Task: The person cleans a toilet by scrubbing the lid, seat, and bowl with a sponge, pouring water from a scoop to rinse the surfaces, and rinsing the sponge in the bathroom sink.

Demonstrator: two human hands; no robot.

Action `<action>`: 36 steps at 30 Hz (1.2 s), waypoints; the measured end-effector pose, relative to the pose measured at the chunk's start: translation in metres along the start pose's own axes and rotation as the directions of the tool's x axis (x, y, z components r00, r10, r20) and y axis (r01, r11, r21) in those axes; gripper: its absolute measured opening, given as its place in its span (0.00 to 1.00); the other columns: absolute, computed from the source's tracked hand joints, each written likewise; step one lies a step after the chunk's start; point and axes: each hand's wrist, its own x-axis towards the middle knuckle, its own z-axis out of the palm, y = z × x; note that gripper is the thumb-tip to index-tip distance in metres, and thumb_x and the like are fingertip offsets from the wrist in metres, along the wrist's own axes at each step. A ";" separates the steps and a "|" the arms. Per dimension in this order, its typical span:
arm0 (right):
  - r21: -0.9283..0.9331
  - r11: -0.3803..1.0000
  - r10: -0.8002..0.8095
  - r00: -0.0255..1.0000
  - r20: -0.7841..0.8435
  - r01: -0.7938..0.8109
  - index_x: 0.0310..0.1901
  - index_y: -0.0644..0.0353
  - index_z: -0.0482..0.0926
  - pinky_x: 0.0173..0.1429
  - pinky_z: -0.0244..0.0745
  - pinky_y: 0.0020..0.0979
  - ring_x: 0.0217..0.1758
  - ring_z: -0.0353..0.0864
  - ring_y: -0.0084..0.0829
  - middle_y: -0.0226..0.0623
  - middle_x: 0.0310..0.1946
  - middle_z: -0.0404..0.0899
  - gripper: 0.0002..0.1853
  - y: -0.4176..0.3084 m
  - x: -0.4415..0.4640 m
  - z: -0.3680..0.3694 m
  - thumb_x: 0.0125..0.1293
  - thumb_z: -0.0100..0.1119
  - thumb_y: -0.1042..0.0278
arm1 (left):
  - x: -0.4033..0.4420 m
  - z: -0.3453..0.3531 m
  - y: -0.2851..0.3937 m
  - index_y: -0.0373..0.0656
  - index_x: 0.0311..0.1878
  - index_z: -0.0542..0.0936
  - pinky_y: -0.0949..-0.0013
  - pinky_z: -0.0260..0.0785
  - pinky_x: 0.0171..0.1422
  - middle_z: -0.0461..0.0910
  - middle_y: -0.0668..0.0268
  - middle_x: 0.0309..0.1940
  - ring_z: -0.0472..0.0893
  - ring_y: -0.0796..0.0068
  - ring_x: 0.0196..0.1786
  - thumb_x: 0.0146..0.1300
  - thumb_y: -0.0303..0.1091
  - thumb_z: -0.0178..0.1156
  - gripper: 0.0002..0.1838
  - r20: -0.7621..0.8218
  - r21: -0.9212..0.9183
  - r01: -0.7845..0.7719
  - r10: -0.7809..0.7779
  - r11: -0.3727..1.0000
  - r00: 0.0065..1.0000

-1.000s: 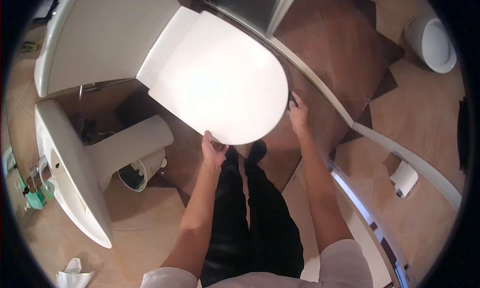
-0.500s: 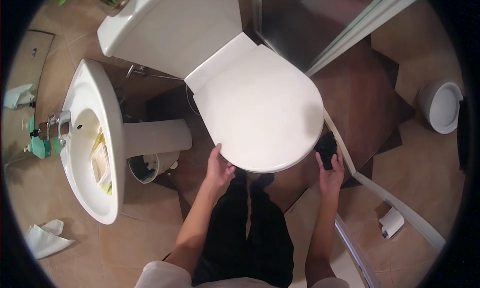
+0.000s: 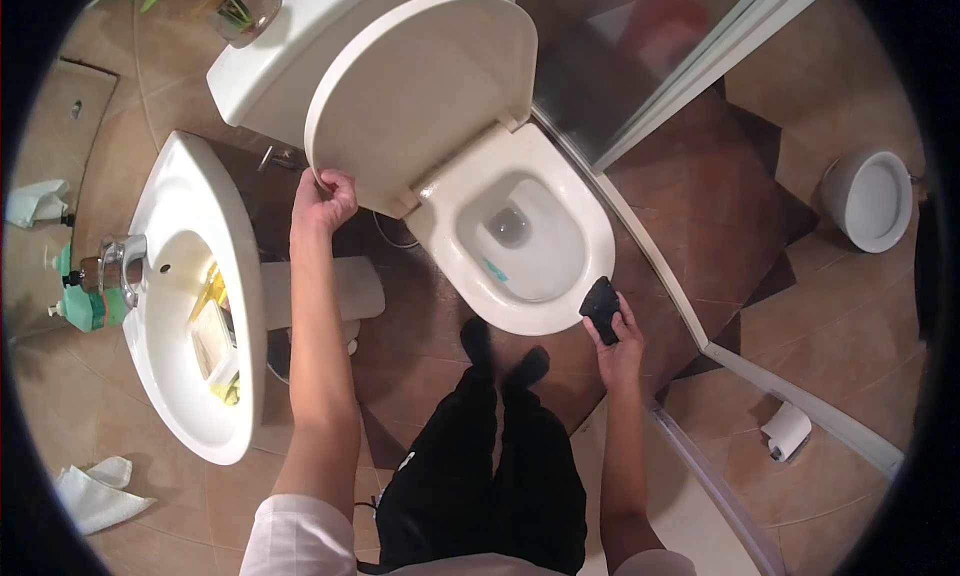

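Note:
The white toilet lid (image 3: 420,86) stands raised, leaning back toward the cistern. My left hand (image 3: 324,202) has its fingers curled round the lid's left edge. Below the lid is the open toilet bowl (image 3: 540,246), with water at its bottom and a small turquoise piece on its inner wall. My right hand (image 3: 617,344) grips a small black object (image 3: 601,311) with an uneven outline, beside the front right of the bowl's rim. Whether it is a sponge or a folded cloth I cannot tell.
On the left is a white washbasin (image 3: 245,326) with yellow items and a pale tray in it. Green soap bottles (image 3: 85,306) stand behind its tap. A glass shower door (image 3: 720,66) borders the right side. A toilet roll (image 3: 787,431) and a white round container (image 3: 872,204) are farther right.
My left hand has moved up and away, swinging the lid from shut to raised and baring the bowl. My right hand has shifted left toward the rim with the black object.

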 end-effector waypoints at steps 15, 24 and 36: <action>0.360 0.854 0.334 0.926 0.174 -0.375 0.57 0.69 0.65 0.63 0.69 0.48 0.57 0.71 0.43 0.47 0.55 0.70 0.22 0.075 0.055 0.046 0.71 0.44 0.58 | 0.021 -0.023 -0.003 0.41 0.33 0.72 0.63 0.75 0.35 0.74 0.67 0.26 0.76 0.70 0.31 0.66 0.43 0.46 0.15 0.133 0.252 -0.448 0.428 0.858 0.894; -0.774 0.504 -0.035 0.904 0.426 0.384 0.62 0.57 0.67 0.63 0.68 0.33 0.61 0.68 0.31 0.40 0.60 0.67 0.24 0.097 0.189 0.197 0.62 0.52 0.78 | 0.144 -0.222 -0.057 0.36 0.69 0.29 0.55 0.35 0.75 0.33 0.44 0.71 0.41 0.48 0.73 0.51 0.50 0.65 0.61 -0.082 0.904 0.327 0.640 -0.274 0.764; -0.690 -0.465 -0.515 0.464 0.721 0.555 0.59 0.58 0.71 0.73 0.52 0.39 0.68 0.61 0.42 0.42 0.62 0.67 0.26 0.138 0.354 0.189 0.56 0.43 0.85 | 0.159 -0.233 -0.054 0.38 0.63 0.13 0.55 0.36 0.75 0.23 0.35 0.67 0.36 0.44 0.73 0.52 0.45 0.67 0.67 -0.322 0.820 0.513 0.534 -0.255 0.781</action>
